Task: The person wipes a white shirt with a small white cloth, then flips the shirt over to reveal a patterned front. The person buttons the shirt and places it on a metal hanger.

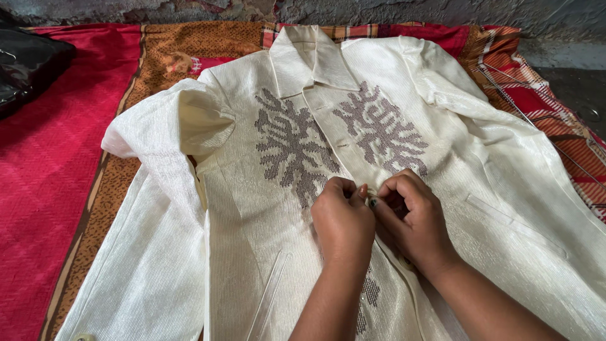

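A cream long-sleeved shirt (240, 208) lies front up and spread flat, collar toward the far wall, with grey-brown embroidered patterns on both sides of its button placket (338, 142). My left hand (343, 218) and my right hand (413, 218) meet at the placket just below the embroidery. Both pinch the cloth there with curled fingers, thumbs and fingertips touching at a button spot that the fingers hide. The left sleeve (167, 132) is folded over near the shoulder.
Beneath the shirt lies an orange-brown patterned cloth (170, 53), with a red cloth (44, 158) to the left and a red checked cloth (536, 95) at the right. A black bag (25, 63) sits at the far left corner. A rough grey wall runs along the back.
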